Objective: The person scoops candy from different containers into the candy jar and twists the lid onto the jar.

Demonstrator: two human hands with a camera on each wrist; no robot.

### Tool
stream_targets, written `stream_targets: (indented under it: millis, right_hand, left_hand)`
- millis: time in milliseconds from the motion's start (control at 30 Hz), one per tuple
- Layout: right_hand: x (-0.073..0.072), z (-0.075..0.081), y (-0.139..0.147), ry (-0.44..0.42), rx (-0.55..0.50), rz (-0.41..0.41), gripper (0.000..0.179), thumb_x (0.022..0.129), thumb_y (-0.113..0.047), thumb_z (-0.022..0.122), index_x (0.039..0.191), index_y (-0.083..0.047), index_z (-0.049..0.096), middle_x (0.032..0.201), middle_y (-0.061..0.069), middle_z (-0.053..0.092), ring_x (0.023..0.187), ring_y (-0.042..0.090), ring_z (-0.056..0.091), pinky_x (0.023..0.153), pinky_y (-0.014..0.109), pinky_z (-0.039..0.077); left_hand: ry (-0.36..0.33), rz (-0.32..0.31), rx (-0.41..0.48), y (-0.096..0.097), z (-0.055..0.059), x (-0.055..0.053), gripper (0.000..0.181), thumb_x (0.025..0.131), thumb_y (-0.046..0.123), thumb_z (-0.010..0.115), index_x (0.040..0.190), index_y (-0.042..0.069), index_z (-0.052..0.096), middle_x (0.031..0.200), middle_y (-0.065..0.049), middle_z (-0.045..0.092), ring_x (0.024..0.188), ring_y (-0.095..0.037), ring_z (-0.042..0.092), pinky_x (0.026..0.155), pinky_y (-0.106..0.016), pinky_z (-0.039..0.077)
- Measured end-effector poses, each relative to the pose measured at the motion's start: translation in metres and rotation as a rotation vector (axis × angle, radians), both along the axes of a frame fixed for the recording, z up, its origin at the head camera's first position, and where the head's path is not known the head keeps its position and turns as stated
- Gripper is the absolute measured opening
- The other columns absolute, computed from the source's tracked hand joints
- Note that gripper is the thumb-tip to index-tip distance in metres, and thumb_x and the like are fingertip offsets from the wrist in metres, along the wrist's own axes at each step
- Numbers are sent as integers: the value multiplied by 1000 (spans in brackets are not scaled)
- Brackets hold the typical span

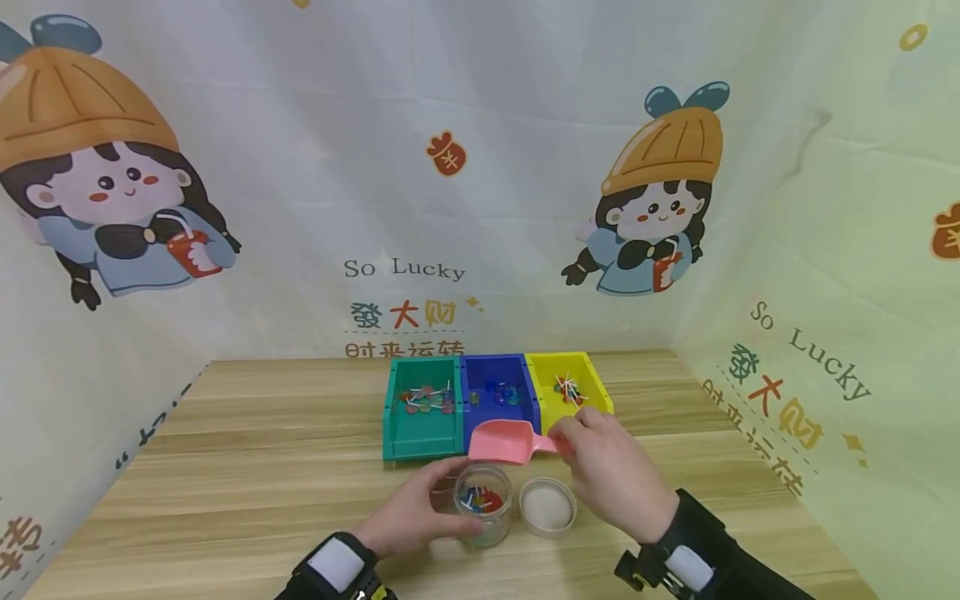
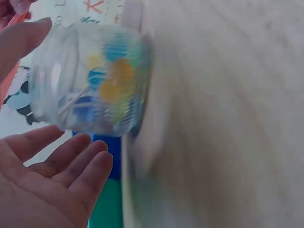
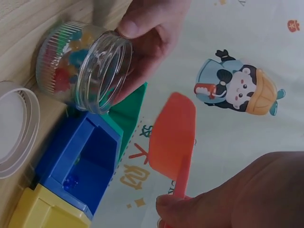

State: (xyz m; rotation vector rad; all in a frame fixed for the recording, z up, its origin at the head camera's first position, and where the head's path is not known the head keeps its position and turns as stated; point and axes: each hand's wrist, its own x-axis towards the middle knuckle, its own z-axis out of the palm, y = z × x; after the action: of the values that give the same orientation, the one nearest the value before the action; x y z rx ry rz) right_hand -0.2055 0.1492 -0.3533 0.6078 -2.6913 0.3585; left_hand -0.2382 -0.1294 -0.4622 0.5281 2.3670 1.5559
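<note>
A clear glass jar (image 1: pixel 484 510) stands upright on the table, with small colourful lollipops (image 1: pixel 481 500) inside. My left hand (image 1: pixel 422 512) holds the jar near its neck between thumb and index finger; the other fingers (image 2: pixel 90 166) stretch out loosely beside it. My right hand (image 1: pixel 617 475) grips the handle of a pink scoop (image 1: pixel 501 442), whose blade hangs just behind and above the jar's mouth. Nothing shows on the scoop's blade. Beside the jar, to its right, lies a round white lid (image 1: pixel 548 507).
Behind the jar stand three joined bins: green (image 1: pixel 423 443), blue (image 1: pixel 495 363) and yellow (image 1: pixel 604 392). Small lollipops lie in the green and yellow ones, blue and green pieces in the blue one. Printed cloth (image 1: pixel 510 208) walls the wooden table (image 1: pixel 262 467) at the back and sides.
</note>
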Motion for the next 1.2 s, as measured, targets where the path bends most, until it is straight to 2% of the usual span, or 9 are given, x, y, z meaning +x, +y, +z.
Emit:
stream_targets:
  millis: [133,300,467,567,700,833,1000,1200]
  right_hand:
    - [-1,3,-3,10,-1,-2,23,90,-2,87,110,-8,78,90,1,64,79,15,52,73,28,53]
    - [-3,7,-9,-11,-19,-19,26,92,-7,87,116,-6,77,96,6,67,80,17,56,74,29,57]
    - [-6,12,-14,-27,-59,-25,28,95,-13,86,119,-4,75,91,5,60,76,17,52,63,25,47]
    - [-8,15,-17,-33,-86,-25,28,96,-13,85,120,-4,74,89,5,56,74,16,50,60,24,41]
    - [-11,18,-21,-49,-111,-39,28,98,-15,84,121,-4,74,91,5,56,76,16,50,61,25,42]
    - [-15,20,-25,-56,-122,-55,27,99,-17,82,121,-3,74,91,6,57,79,17,52,63,27,44]
    - [-21,22,-33,-61,-139,-57,27,100,-18,82,120,-1,75,91,7,58,81,18,52,66,29,46]
    - [-31,24,-44,-75,-156,-50,23,100,-17,81,117,-1,76,89,6,58,81,19,51,68,30,47]
  left_hand:
    - [36,61,5,-6,7,-1,77,97,33,86,160,3,52,158,-22,59,145,-45,57,117,-61,53]
    - [131,213,5,-11,17,-6,58,106,35,74,154,6,60,153,-18,64,137,-35,65,112,-53,58]
    - [207,352,-7,-20,26,-10,48,109,35,70,150,10,65,152,-13,65,132,-30,67,111,-50,59]
    - [242,426,-33,-28,30,-12,44,111,35,67,149,12,66,146,-13,66,127,-29,67,100,-43,61]
    - [272,512,-30,-38,33,-16,42,113,31,63,149,11,66,140,-16,65,120,-30,66,88,-32,56]
    - [295,587,-20,-47,31,-24,44,114,26,59,152,6,63,139,-21,59,116,-33,64,84,-30,54]
    - [294,647,-44,-57,26,-34,47,114,26,55,155,2,59,139,-24,56,113,-35,64,86,-33,52]
    - [308,643,-99,-62,18,-45,47,114,25,54,154,-1,60,133,-27,62,109,-34,65,90,-38,52]
